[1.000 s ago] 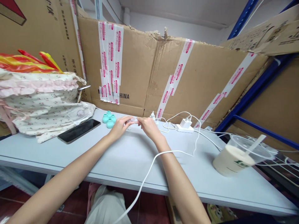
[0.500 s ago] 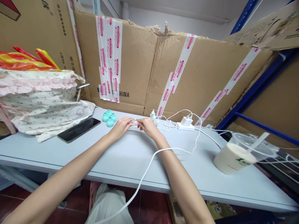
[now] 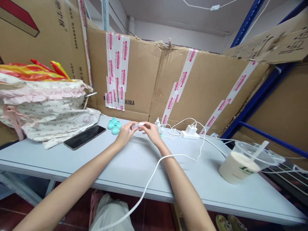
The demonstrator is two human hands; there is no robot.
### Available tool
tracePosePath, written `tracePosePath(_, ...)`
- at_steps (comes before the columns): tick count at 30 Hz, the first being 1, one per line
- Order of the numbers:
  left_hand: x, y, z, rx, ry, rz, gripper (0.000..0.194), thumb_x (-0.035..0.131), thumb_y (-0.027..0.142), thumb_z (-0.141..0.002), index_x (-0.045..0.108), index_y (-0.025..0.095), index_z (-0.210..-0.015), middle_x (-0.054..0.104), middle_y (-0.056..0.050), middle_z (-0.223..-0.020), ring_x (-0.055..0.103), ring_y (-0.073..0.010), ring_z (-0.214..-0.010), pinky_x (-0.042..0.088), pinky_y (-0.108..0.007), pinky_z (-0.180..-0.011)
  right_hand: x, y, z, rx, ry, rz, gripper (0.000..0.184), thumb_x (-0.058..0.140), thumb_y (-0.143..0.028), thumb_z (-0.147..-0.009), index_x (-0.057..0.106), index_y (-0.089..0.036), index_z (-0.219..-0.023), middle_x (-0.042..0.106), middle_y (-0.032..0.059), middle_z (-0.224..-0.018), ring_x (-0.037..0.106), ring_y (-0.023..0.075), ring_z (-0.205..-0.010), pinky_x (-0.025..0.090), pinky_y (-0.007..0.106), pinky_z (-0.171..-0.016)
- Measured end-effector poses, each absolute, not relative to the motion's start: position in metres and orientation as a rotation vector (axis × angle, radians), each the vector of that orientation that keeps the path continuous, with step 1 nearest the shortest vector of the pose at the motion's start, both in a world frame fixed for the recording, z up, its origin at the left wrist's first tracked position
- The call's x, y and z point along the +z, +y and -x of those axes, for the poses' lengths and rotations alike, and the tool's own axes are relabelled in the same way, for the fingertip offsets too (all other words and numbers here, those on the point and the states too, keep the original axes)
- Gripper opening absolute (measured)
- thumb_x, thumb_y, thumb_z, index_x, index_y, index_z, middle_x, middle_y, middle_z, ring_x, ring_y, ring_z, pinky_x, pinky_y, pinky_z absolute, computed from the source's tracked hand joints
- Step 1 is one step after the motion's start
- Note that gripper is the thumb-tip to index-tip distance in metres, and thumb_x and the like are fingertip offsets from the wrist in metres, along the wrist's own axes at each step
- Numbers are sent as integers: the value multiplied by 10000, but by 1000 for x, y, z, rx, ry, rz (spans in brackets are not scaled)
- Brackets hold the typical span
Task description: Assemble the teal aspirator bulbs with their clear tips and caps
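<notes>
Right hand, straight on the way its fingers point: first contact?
The right hand likely meets the small clear piece first, then the left hand holding it; exact depth at the fingertips is unclear.

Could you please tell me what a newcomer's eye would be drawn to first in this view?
Probably the big torn-edged cardboard standing behind the table, with its pink-and-white tape. Next, perhaps, the red-and-yellow plastic atop the floral fabric at left, and the milky drink at right. In the middle, the left hand and right hand hold a small clear piece.
</notes>
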State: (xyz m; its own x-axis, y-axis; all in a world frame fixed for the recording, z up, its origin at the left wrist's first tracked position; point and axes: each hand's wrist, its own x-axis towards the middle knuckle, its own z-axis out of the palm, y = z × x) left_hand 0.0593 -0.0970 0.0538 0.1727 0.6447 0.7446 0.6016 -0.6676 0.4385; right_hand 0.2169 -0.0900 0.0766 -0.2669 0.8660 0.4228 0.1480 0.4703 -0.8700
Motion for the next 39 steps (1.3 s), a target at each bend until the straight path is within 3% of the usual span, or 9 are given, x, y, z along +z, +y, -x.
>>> tracePosePath(9,58,-98,-54,1198,1552,-2987,249,440,315,-872,557,142,-1009,606,-83,-818,552,-215,-818,387,-311,-717,69,-88,-208,1219,-1509,920,422,715,-434,-588,649,-143,-888,668,53,-778,648,150,-708,508,229,-583)
tracePosePath(12,61,-96,-50,1177,1437,-3014,396,449,379,-862,447,149,-1184,593,-106,-1027,530,-219,-958,374,-326,-813,70,-88,-209,1246,-1418,919,435,741,-397,-560,646,-140,-898,658,50,-756,642,146,-658,520,248,-577)
tracePosePath(16,68,-89,-28,1160,1591,-2938,695,504,532,-779,279,150,-1314,374,-173,-1325,394,-281,-1167,306,-398,-925,70,-86,-214,1250,-1301,868,405,736,-367,-579,637,-155,-910,657,61,-813,645,163,-732,540,286,-635)
tracePosePath(21,64,-79,7,819,2345,-2467,662,569,482,-737,389,73,-1225,385,-233,-1250,388,-359,-1129,334,-449,-869,65,-79,-221,1269,-1166,801,348,734,-321,-588,631,-157,-877,648,55,-875,640,137,-765,532,283,-743)
tracePosePath(25,57,-75,15,606,2460,-2213,457,555,462,-730,545,114,-1026,452,-194,-1139,430,-345,-1072,369,-444,-830,64,-80,-219,1309,-1118,810,338,712,-327,-627,619,-169,-912,639,58,-933,639,128,-759,535,284,-760)
tracePosePath(29,57,-74,15,721,2396,-2197,337,598,427,-689,600,162,-896,510,-148,-1070,451,-330,-1043,366,-462,-838,64,-84,-213,1337,-1192,812,329,715,-313,-637,615,-172,-917,640,56,-897,636,125,-731,543,285,-723)
tracePosePath(32,62,-73,17,1017,2303,-2102,280,629,375,-671,616,176,-867,571,-135,-1030,473,-337,-1028,346,-507,-855,63,-86,-210,1353,-1262,822,335,717,-322,-633,618,-172,-916,637,52,-866,632,124,-714,543,281,-689)
tracePosePath(36,71,-69,14,1502,1625,-1976,267,583,356,-702,578,180,-903,622,-90,-966,559,-250,-939,396,-427,-865,62,-88,-209,1355,-1314,818,376,717,-346,-620,615,-168,-936,630,45,-826,630,127,-711,534,281,-692)
tracePosePath(39,72,-69,3,1553,1217,-1954,323,535,401,-727,520,189,-970,588,-70,-1033,549,-204,-963,424,-357,-860,62,-87,-208,1345,-1324,785,382,722,-349,-605,613,-160,-918,630,37,-799,631,128,-736,521,284,-744)
